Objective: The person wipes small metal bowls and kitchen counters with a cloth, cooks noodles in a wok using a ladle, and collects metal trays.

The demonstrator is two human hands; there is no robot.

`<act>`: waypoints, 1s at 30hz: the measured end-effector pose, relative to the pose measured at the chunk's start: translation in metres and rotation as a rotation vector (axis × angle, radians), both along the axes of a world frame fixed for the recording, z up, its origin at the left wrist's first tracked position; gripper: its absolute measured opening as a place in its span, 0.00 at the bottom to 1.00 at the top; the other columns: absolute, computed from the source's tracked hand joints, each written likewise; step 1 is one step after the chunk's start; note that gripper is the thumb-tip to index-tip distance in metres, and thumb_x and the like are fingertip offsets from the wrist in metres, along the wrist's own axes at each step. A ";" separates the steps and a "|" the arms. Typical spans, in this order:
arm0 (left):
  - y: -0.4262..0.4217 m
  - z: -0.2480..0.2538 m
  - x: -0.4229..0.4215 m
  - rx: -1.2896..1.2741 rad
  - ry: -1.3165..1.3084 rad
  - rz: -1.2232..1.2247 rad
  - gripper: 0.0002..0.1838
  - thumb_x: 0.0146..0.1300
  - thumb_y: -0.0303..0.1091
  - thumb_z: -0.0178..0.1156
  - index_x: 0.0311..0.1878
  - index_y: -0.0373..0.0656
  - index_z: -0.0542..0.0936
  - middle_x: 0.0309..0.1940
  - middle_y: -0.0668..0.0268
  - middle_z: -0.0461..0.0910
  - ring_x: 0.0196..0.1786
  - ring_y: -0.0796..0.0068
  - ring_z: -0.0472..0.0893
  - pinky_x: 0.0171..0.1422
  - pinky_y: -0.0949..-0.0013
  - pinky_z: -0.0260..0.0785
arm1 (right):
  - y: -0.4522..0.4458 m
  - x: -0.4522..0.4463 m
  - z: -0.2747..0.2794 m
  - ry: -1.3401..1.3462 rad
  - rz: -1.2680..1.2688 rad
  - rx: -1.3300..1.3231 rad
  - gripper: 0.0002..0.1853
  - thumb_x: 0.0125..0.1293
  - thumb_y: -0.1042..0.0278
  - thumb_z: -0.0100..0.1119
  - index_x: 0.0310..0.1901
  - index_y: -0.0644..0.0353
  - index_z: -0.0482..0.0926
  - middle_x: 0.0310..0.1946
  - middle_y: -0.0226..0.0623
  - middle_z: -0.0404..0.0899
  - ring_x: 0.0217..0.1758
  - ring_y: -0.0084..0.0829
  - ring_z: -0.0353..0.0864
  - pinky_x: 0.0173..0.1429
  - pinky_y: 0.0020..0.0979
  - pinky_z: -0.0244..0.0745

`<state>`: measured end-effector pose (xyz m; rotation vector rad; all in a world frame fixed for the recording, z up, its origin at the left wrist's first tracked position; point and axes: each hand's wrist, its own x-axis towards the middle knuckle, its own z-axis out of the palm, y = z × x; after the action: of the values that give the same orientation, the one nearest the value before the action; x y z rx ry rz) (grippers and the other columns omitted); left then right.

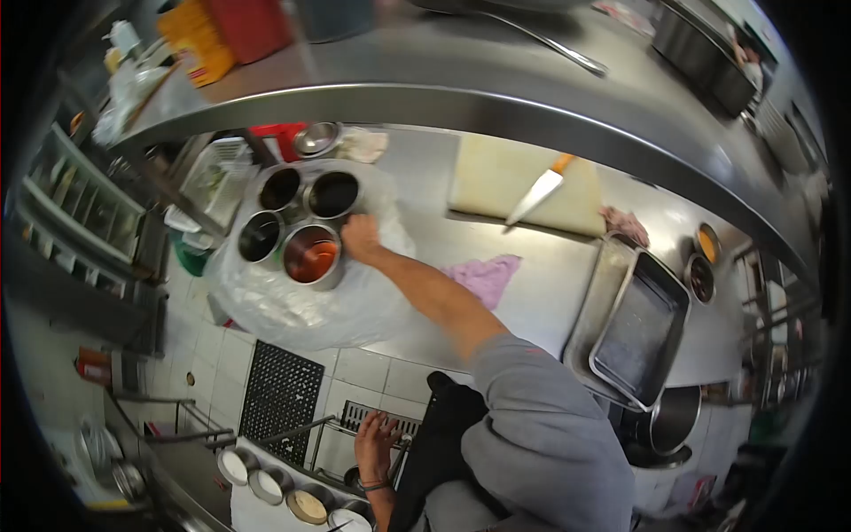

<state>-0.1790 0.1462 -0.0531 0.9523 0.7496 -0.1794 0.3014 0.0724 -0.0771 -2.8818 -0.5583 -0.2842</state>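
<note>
Steel counter (550, 270), silvery red-filled pot (329, 281)

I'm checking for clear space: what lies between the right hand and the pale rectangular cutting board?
In the head view, clear plastic sheeting beside the right hand, then bare grey steel counter up to the cutting board.

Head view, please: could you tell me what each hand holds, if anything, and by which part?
Left hand: nothing. Right hand: curled beside the red-liquid pot; whether it grips a handle cannot be told.
</note>
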 end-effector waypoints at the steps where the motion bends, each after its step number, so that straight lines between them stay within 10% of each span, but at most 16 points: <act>1: 0.001 -0.002 -0.003 0.015 0.050 0.023 0.24 0.71 0.36 0.61 0.66 0.37 0.71 0.59 0.55 0.77 0.55 0.56 0.81 0.55 0.49 0.79 | -0.001 0.003 -0.006 -0.042 0.023 0.000 0.10 0.65 0.66 0.55 0.41 0.55 0.87 0.45 0.38 0.81 0.55 0.38 0.78 0.58 0.47 0.68; 10: 0.019 -0.040 0.021 0.081 0.140 -0.065 0.31 0.72 0.42 0.60 0.72 0.39 0.64 0.61 0.53 0.73 0.60 0.44 0.76 0.62 0.43 0.72 | -0.128 -0.048 0.060 -0.039 0.027 0.912 0.24 0.53 0.58 0.70 0.49 0.62 0.79 0.44 0.46 0.78 0.55 0.47 0.75 0.62 0.44 0.70; 15: 0.009 -0.036 0.049 0.095 0.105 -0.157 0.25 0.70 0.39 0.61 0.66 0.40 0.70 0.53 0.57 0.77 0.53 0.50 0.79 0.56 0.44 0.75 | -0.265 -0.120 0.081 0.058 -0.146 1.106 0.27 0.55 0.58 0.76 0.52 0.64 0.79 0.47 0.43 0.81 0.50 0.35 0.80 0.55 0.36 0.76; 30: -0.053 -0.036 0.044 -0.033 -0.094 -0.560 0.18 0.71 0.33 0.60 0.61 0.38 0.74 0.52 0.58 0.81 0.49 0.61 0.83 0.50 0.56 0.80 | -0.432 -0.413 0.408 -0.608 -0.293 0.863 0.27 0.58 0.67 0.77 0.58 0.65 0.78 0.44 0.33 0.82 0.43 0.24 0.82 0.48 0.27 0.80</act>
<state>-0.1348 0.0929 -0.0896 1.1145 0.3773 -0.6295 -0.1112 -0.3593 0.3304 -1.9848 -0.0351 -1.1413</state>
